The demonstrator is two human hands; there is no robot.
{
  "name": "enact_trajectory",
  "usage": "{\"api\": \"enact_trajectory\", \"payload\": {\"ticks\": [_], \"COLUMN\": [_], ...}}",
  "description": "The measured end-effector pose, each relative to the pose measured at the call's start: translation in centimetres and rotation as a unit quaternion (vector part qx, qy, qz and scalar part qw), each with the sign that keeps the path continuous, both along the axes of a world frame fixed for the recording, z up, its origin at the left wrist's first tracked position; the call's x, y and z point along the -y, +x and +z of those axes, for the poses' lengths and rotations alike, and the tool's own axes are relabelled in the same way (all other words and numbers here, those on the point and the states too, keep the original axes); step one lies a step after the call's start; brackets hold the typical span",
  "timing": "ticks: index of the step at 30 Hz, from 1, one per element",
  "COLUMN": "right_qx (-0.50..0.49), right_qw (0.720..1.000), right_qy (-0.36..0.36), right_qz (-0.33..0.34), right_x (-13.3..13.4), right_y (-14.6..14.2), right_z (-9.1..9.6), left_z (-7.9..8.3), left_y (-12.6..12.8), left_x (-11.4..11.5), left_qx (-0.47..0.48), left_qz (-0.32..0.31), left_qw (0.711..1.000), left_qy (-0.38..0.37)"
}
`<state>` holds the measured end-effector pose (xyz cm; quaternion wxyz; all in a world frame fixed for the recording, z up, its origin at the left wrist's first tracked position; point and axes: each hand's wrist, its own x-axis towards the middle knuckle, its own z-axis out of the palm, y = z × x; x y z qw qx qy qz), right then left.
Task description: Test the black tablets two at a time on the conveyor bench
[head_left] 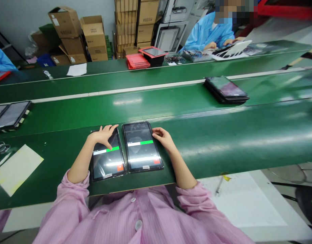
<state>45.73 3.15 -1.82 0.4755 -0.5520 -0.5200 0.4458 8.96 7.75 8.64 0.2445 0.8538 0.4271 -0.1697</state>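
Observation:
Two black tablets lie side by side on the green worktop in front of me, each screen lit with a white and green bar and a small red-orange box. Over the upper part of the left tablet (109, 164), my left hand (103, 136) is spread with the fingers stretched out, hiding part of its screen. My right hand (164, 138) rests at the upper right edge of the right tablet (142, 154), fingers slightly bent and the thumb apart from them. Its fingertips appear to touch the edge without closing around it.
Beyond is a green conveyor belt (95, 112) with a stack of tablets (226, 89) at right and more tablets (12, 113) at left. A paper sheet (18, 169) lies left. Across the line, a co-worker in blue (200, 32) sits near red envelopes (137, 61).

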Motion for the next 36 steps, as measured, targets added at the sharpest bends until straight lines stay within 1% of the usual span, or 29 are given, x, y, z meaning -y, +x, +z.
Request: {"api": "enact_trajectory", "payload": {"ticks": [3,7,13,18,23,26,30,33,36], "right_qx": [-0.005,-0.009,0.009,0.015,0.009,0.011,0.019,0.022,0.030], "right_qw": [1.000,0.999,0.998,0.997,0.999,1.000,1.000,1.000,0.999], "right_qy": [-0.011,-0.041,-0.050,-0.060,-0.036,-0.018,-0.013,-0.013,-0.015], "right_qz": [-0.003,-0.014,-0.032,-0.036,-0.017,0.003,0.009,0.008,0.009], "right_x": [0.4,0.6,0.7,0.8,0.8,0.6,0.5,0.5,0.5], "right_y": [-0.3,-0.4,-0.3,-0.4,-0.5,-0.5,-0.4,-0.4,-0.3], "right_z": [0.4,0.9,0.9,1.0,0.9,0.8,0.7,0.8,0.8], "left_z": [-0.2,-0.3,-0.2,0.0,0.1,0.2,0.3,0.1,-0.3], "left_y": [0.3,0.7,1.2,1.5,1.3,1.2,1.2,1.0,0.9], "left_x": [0.0,-0.2,-0.3,-0.2,-0.4,-0.4,-0.5,-0.6,-0.8], "left_qx": [0.021,0.030,0.030,0.023,0.030,0.026,0.023,0.030,0.036], "left_qz": [0.001,-0.001,-0.003,0.007,0.035,0.033,0.034,0.033,0.018], "left_qw": [1.000,1.000,0.999,1.000,0.999,0.999,0.999,0.999,0.999], "left_qy": [0.006,-0.005,-0.011,-0.007,0.004,0.007,-0.001,-0.004,0.000]}}
